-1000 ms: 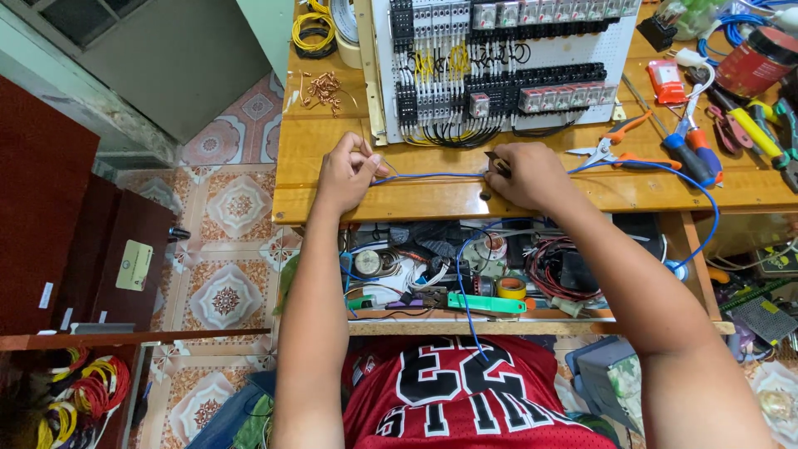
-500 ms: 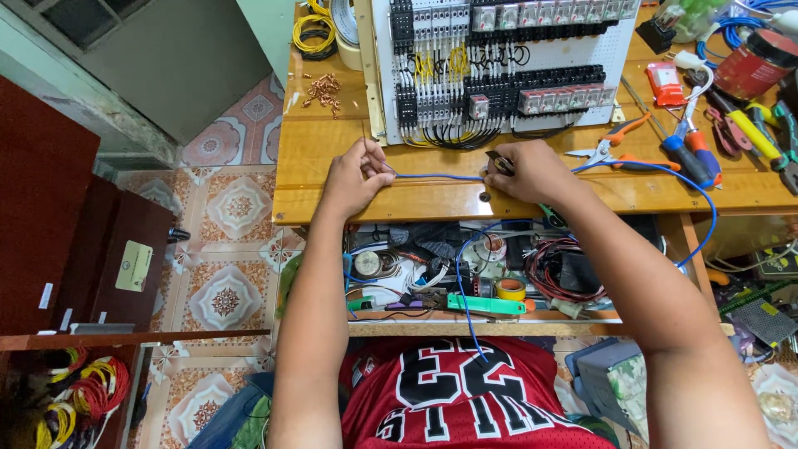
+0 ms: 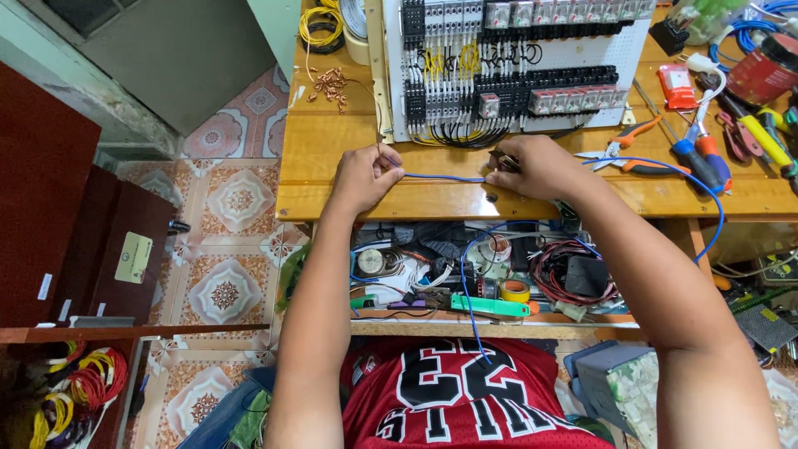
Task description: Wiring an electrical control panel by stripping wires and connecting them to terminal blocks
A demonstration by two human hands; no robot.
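Observation:
A thin blue wire (image 3: 445, 177) is stretched taut between my two hands over the wooden bench top (image 3: 332, 158). My left hand (image 3: 363, 176) pinches its left end. My right hand (image 3: 532, 166) grips the other side together with a small dark tool, mostly hidden by the fingers. The wire's slack runs on to the right and loops down off the bench. Just beyond my hands lies a white panel (image 3: 582, 58) carrying rows of terminal blocks, relays and black and yellow wiring.
Orange-handled pliers (image 3: 632, 137), screwdrivers (image 3: 702, 158) and a red can (image 3: 769, 66) lie at the right. Copper lugs (image 3: 328, 83), a yellow wire coil (image 3: 320, 25) and a tape roll sit at the back left. An open shelf (image 3: 482, 287) under the bench holds cables and parts.
My left hand has slid a little left along the bench, so the blue wire between my hands is longer and pulled straighter. The right hand has stayed in place.

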